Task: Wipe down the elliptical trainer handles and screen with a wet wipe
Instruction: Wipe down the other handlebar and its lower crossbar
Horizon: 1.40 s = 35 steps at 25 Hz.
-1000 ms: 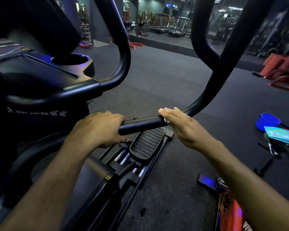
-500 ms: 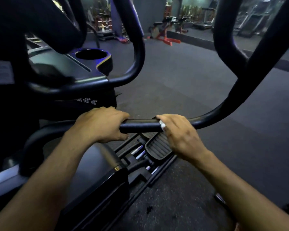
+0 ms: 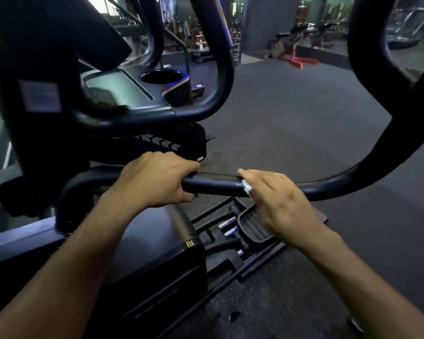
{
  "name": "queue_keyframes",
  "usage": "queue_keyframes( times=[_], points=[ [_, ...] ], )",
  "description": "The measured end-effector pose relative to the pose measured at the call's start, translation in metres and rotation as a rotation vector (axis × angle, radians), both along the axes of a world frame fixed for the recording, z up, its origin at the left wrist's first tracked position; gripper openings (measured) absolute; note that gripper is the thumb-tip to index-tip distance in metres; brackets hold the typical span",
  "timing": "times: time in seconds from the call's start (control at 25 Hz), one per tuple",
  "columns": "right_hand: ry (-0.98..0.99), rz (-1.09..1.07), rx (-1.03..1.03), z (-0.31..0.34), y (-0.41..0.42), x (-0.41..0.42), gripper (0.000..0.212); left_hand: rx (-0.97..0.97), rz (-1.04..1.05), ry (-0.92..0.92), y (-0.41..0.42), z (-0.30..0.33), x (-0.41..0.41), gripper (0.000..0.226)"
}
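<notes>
Below, cup holder (image 3: 162, 77); contents unclear

Two bare forearms enter from the lower edge of the head view, each ending in a bare hand: left hand (image 3: 157, 179), right hand (image 3: 279, 201). No sleeve, glove, watch, ring or band shows on either arm. Fingernails are short. The right hand's outline is slightly blurred.

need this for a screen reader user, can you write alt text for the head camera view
A person's left hand grips the end of a black elliptical handle while the right hand presses a white wet wipe onto the bar beside it. Behind are the console's cup holder and a dim gym floor.
</notes>
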State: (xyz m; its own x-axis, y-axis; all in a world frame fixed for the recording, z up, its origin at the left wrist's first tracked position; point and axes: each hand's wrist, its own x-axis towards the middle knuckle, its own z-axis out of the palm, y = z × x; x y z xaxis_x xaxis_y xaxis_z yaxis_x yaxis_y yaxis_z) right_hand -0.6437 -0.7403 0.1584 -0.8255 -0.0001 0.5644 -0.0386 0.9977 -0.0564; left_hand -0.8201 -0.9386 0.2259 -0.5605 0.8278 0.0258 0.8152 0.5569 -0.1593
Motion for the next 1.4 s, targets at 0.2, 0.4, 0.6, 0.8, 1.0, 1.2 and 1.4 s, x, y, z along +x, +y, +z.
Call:
queue_keyframes(
  times=[0.2, 0.4, 0.6, 0.8, 1.0, 1.2, 1.4],
  points=[
    [-0.032, -0.237, -0.07, 0.002, 0.02, -0.001, 0.028, 0.025, 0.0, 0.031, 0.002, 0.0, 0.002, 0.032],
    [0.087, -0.163, -0.039, -0.015, -0.033, -0.02, 0.034, 0.005, -0.05, 0.018, 0.002, -0.002, -0.003, 0.033],
    [0.161, -0.117, 0.016, -0.021, -0.002, 0.004, 0.04, 0.185, -0.226, -0.267, -0.031, 0.012, -0.024, 0.06],
    [0.2, -0.163, 0.002, -0.02, -0.059, -0.04, 0.035, -0.033, 0.07, -0.163, -0.067, 0.017, -0.051, 0.052],
    [0.245, -0.209, 0.058, -0.027, -0.053, -0.025, 0.039, 0.04, -0.022, -0.141, -0.071, 0.009, -0.052, 0.04],
    [0.188, -0.2, -0.006, -0.014, -0.097, -0.058, 0.038, 0.101, -0.09, -0.094, -0.075, 0.004, -0.056, 0.037],
    [0.219, -0.288, 0.038, -0.024, -0.084, -0.034, 0.038, 0.123, -0.157, -0.052, -0.08, -0.001, -0.061, 0.043]
  ],
)
